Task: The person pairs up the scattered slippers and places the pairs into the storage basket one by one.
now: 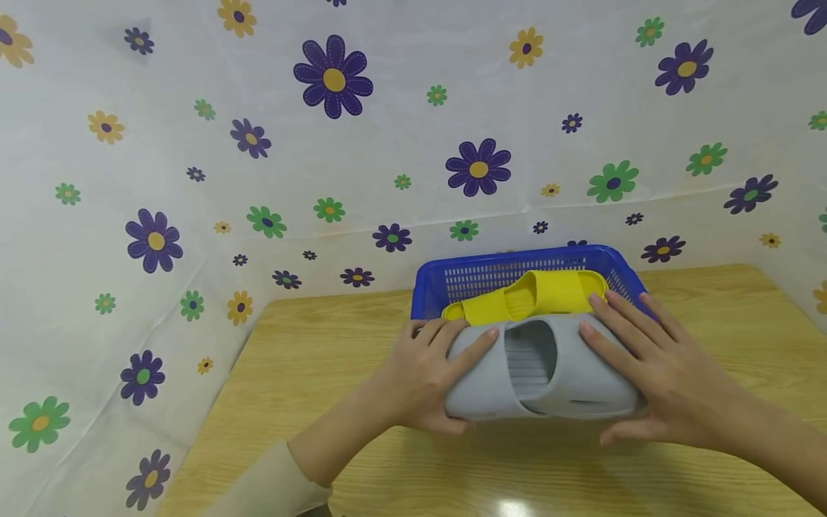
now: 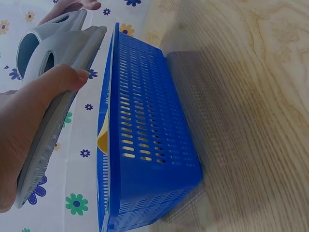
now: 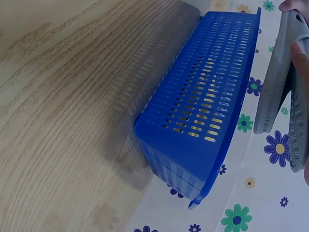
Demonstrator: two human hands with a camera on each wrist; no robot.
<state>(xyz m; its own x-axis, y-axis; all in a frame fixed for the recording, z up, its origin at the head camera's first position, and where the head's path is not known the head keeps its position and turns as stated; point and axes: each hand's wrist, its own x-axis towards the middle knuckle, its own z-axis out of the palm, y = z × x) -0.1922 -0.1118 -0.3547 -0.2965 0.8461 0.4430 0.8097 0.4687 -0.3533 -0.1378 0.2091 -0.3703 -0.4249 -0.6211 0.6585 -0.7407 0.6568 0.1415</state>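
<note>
A pair of grey slippers is held sideways above the near rim of a blue plastic basket. My left hand grips their left end, thumb below and fingers over the top; the left wrist view shows its thumb along the grey sole. At the opposite end, my right hand holds them with spread fingers on top and the thumb underneath. Yellow slippers lie inside the basket, partly hidden by the grey pair. Both wrist views show the grey slippers apart from the basket.
The basket stands on a wood-grain table, towards its back edge. Behind and to the sides hangs a white sheet printed with purple, green and yellow flowers.
</note>
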